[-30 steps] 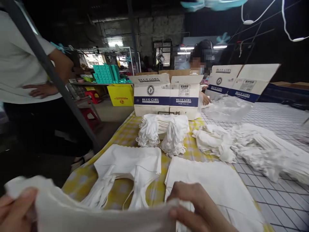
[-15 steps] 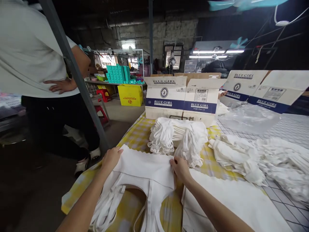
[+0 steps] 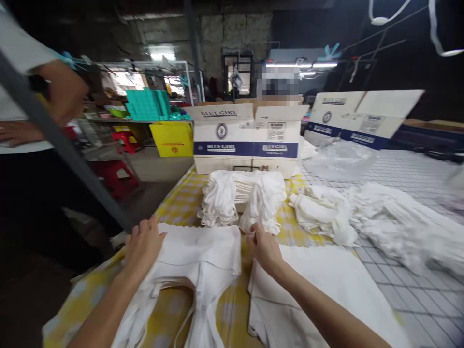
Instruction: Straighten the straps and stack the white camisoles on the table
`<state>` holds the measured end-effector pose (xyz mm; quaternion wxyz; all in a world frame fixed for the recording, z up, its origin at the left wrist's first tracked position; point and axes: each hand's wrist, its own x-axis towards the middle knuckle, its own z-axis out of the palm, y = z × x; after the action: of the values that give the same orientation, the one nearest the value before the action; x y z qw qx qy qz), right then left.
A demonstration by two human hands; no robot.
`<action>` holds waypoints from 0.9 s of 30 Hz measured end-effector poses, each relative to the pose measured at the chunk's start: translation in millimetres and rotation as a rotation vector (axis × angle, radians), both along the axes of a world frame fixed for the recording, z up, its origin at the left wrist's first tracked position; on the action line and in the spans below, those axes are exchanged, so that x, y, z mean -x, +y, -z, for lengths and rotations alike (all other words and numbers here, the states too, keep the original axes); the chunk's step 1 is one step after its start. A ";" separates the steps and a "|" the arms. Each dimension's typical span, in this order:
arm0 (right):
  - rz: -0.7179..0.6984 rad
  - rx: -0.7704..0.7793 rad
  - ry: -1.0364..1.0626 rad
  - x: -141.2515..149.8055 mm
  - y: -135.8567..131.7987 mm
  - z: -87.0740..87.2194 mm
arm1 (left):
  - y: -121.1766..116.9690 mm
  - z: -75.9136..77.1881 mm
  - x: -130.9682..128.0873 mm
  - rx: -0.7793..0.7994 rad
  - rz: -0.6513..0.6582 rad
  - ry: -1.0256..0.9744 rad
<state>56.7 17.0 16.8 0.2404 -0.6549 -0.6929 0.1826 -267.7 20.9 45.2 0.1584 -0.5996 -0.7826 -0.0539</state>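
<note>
A white garment with straps and a wavy hem [image 3: 199, 246] lies spread on the yellow checked cloth before me. My left hand [image 3: 143, 246] rests at its upper left corner, fingers loosely bent and thumb apart. Just beyond the garment's right corner, my right hand [image 3: 266, 249] is closed in a pinch; whatever lies between the fingertips is too small to make out. Behind that hand stands a folded stack of white strapped garments [image 3: 242, 198], its straps hanging down in front. Under my right forearm, another flat white piece [image 3: 326, 275] lies on the table.
Printed cartons, one behind the stack [image 3: 224, 154] and another at the right [image 3: 344, 116], stand open. Crumpled white garments [image 3: 395, 222] and a clear plastic bag [image 3: 340, 159] lie to the right. A grey post [image 3: 68, 140] and a person [image 3: 61, 92] are at the left.
My right hand has come off the garment's corner and moved slightly right. My left hand has loosened at the other corner. The whole view has turned to the right.
</note>
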 end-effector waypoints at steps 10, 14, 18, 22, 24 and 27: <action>0.172 -0.052 0.112 -181.3 -101.6 -6.2 | -85.5 24.5 -200.8 0.041 0.679 -0.399; 0.214 0.004 0.062 -216.7 -144.2 0.4 | -127.6 50.7 -276.0 0.177 0.628 -0.361; 0.197 0.118 -0.014 -214.0 -174.4 16.9 | -145.0 63.2 -311.7 0.228 0.554 -0.195; 0.219 0.106 -0.155 -194.4 -181.5 28.2 | -150.6 64.1 -320.9 0.201 0.537 -0.092; 0.239 0.095 -0.256 -185.0 -179.6 27.4 | -153.1 65.4 -321.7 0.200 0.546 -0.085; 0.254 0.118 -0.392 -175.0 -176.4 21.8 | -154.9 70.2 -318.4 0.226 0.566 -0.137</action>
<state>231.7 -159.3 -5.0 0.0836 -0.7727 -0.6263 0.0604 50.7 -134.0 -25.0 0.0163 -0.8025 -0.5945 -0.0486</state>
